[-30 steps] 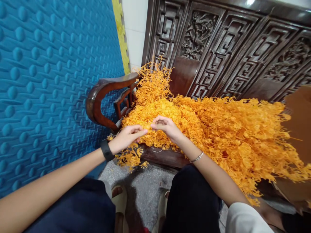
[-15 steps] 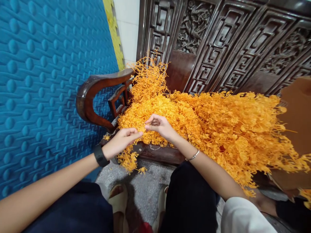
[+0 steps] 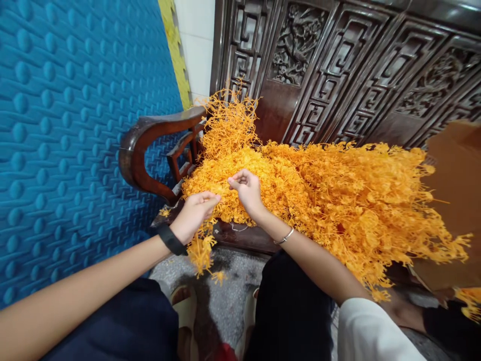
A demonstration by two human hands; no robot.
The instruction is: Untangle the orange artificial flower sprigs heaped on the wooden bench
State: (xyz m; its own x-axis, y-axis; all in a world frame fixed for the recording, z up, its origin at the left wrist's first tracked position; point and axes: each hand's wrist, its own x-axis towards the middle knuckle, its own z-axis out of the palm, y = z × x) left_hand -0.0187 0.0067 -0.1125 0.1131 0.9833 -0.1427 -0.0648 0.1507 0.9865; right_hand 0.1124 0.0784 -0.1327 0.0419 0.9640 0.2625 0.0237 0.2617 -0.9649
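Observation:
A big heap of orange plastic sprigs point(image 3: 338, 200) covers the seat of a dark carved wooden bench point(image 3: 244, 238). My left hand point(image 3: 193, 215), with a black band on the wrist, is closed round a bunch of orange sprigs point(image 3: 201, 248) that hangs down below it at the bench's front edge. My right hand point(image 3: 246, 190), with a thin bracelet on the wrist, pinches sprigs on top of the heap's near left part. The two hands are a short way apart.
A blue padded mat point(image 3: 75, 125) stands along the left. The bench's curved armrest point(image 3: 143, 145) is just left of my hands and its carved back point(image 3: 338, 65) rises behind the heap. A brown cardboard sheet point(image 3: 454, 190) lies at the right. Grey speckled floor point(image 3: 225, 291) shows between my knees.
My right hand has moved slightly up and onto the heap. My left hand has closed further and lifted toward the heap, with the bunch still hanging below it.

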